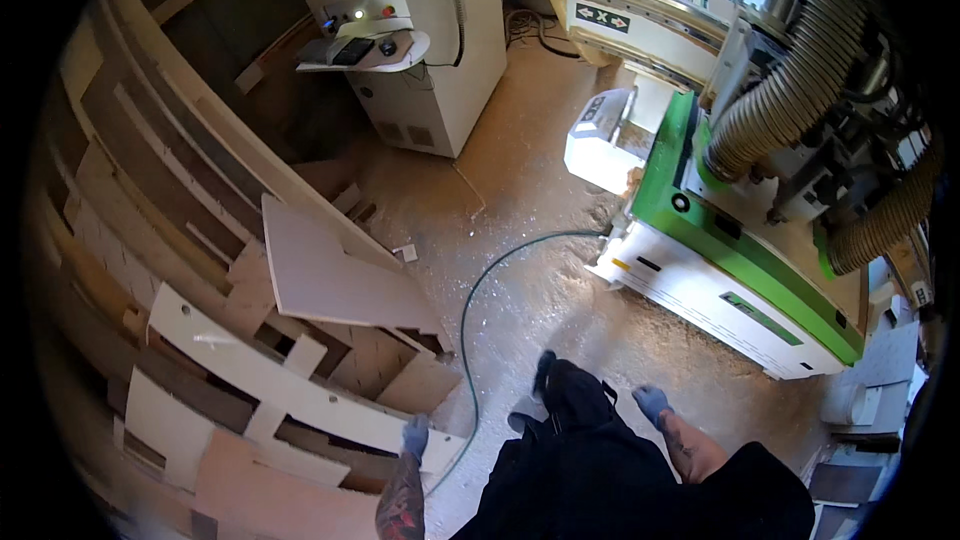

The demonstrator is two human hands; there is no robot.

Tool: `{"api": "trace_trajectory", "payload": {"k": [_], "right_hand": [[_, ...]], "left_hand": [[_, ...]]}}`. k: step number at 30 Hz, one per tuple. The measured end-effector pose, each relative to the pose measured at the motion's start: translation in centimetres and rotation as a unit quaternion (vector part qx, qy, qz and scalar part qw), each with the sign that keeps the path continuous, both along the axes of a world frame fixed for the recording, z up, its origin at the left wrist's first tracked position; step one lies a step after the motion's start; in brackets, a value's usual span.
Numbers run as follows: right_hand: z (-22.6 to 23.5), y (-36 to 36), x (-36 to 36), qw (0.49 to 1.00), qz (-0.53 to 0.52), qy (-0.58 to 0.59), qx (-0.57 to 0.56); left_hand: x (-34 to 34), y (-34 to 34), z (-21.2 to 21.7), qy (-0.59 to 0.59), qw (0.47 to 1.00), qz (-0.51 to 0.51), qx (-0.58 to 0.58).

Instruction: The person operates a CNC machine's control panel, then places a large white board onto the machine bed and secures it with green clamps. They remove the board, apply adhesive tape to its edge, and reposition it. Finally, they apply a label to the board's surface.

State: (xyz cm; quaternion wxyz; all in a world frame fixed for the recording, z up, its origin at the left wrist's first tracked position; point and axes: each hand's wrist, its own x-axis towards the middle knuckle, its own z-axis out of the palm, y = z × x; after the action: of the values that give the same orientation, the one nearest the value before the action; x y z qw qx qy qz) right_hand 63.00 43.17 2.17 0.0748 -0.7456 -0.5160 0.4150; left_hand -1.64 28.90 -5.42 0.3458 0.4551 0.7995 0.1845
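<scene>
My left hand (415,436), in a grey-blue glove, is over the right end of a long white board (300,378) with small round holes. The picture does not show whether it touches the board, and its fingers are too small to make out. My right hand (653,405), gloved alike, hangs beside my body above the dusty floor. Its fingers look curled, with nothing visible in them. Ahead of it stands a large CNC machine (720,275) with a green and white housing.
Offcuts and panels fill the left side, among them a pale angled panel (325,270). A dark green hose (478,315) curves across the dusty floor. A control cabinet (440,40) with a screen stands at the back. Ribbed ducts (785,90) rise from the machine; boards (875,405) are stacked at right.
</scene>
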Motion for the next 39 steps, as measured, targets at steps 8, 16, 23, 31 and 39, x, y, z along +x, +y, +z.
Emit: {"api": "trace_trajectory", "payload": {"k": [8, 16, 23, 31, 39], "right_hand": [[-2.4, 8.5, -9.4, 0.958, -0.201, 0.061, -0.193], [-2.1, 39.8, -22.7, 0.891, -0.331, 0.31, 0.009], [6.5, 56.7, -31.4, 0.839, -0.403, 0.339, 0.138], [8.1, 64.9, -44.7, 0.771, -0.555, 0.304, 0.063], [12.7, 67.9, -54.8, 0.747, -0.598, 0.278, 0.079]], "left_hand": [[-11.0, 34.4, 5.4, -0.01, 0.997, -0.078, 0.016], [-15.6, 63.5, 15.8, -0.032, 0.983, -0.144, 0.112], [-24.3, 93.5, 21.6, -0.028, 0.957, -0.119, 0.263], [-39.1, 126.9, 30.8, -0.3, 0.862, 0.065, 0.403], [-45.2, 141.1, 32.5, -0.646, 0.668, 0.216, 0.3]]}}
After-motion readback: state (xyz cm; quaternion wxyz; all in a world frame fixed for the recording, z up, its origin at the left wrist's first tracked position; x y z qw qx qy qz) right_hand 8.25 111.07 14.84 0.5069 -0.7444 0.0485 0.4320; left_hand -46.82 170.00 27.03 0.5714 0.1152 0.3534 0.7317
